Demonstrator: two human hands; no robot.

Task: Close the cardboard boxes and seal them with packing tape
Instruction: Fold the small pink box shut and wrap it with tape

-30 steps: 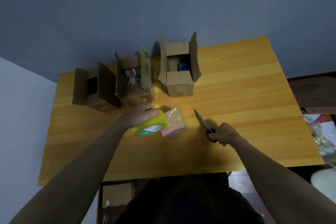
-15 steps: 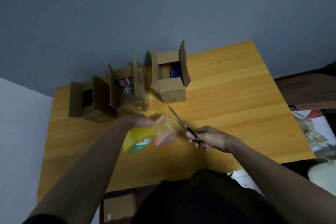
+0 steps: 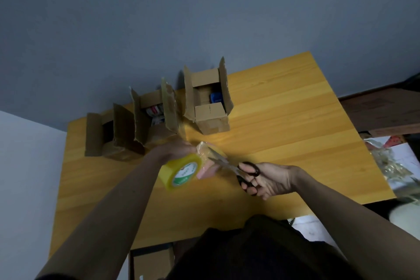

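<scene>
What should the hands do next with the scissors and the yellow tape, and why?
Probably snip the tape. The left hand holds the tape roll up off the table, and the right hand holds the scissors with the blades reaching into the loose clear strip beside the roll. All three cardboard boxes are open, so a cut piece seems needed.

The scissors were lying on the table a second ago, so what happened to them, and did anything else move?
The right hand picked the scissors up off the table and swung the blades left to the loose tape at the tape roll. The left hand lifted the roll from the table toward the person. The three cardboard boxes stayed open in their row.
</scene>
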